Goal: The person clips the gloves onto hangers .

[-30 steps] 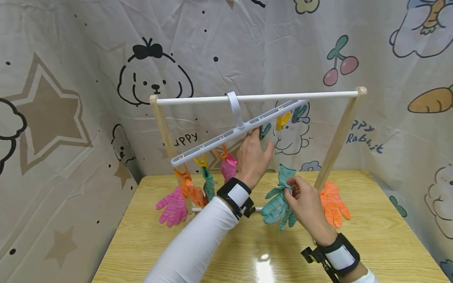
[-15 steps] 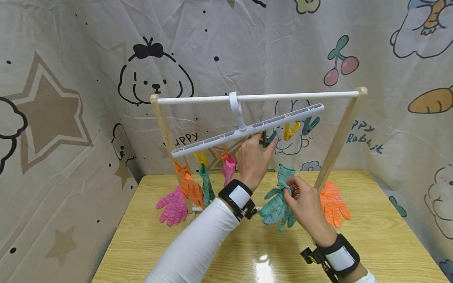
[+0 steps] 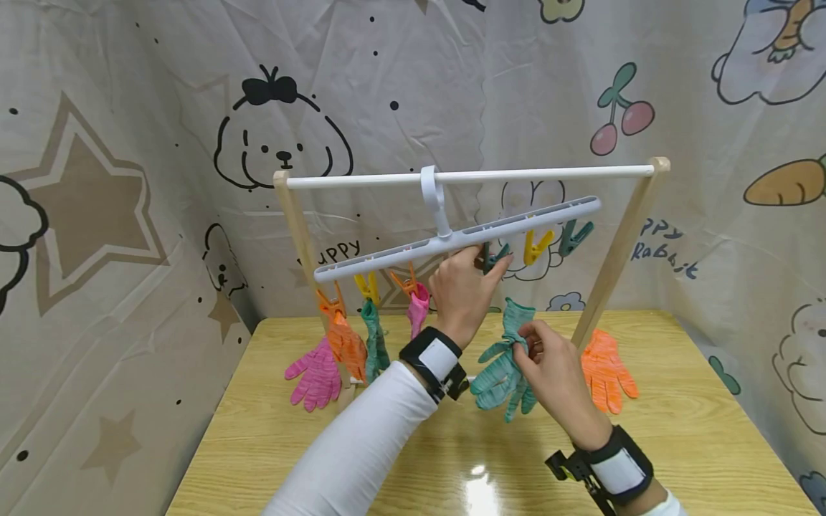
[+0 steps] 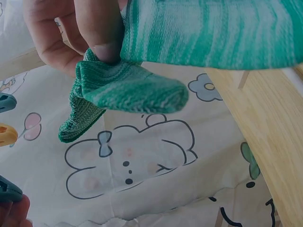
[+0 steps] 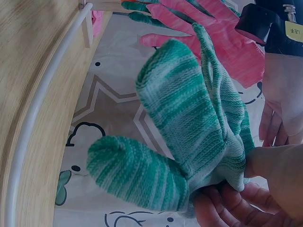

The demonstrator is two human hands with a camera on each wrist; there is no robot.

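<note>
My left hand is raised under the right half of the white hanger, pinching a dark teal clothespin that hangs from it. In the left wrist view its fingertips show on that clothespin at the lower left. My right hand pinches a green striped knit glove near its cuff, below the clothespin and apart from it. The glove's fingers dangle downward. Close up in the right wrist view, the green glove bunches between thumb and fingers.
Orange, green and pink gloves hang from clips on the hanger's left half. Yellow and teal clothespins hang at right. A pink glove and an orange glove lie on the table beside the rack.
The hanger has turned, its right end swinging down and right, its left end rising slightly. My left hand has shifted slightly, now with the teal clothespin between thumb and fingers. My right hand barely moved.
</note>
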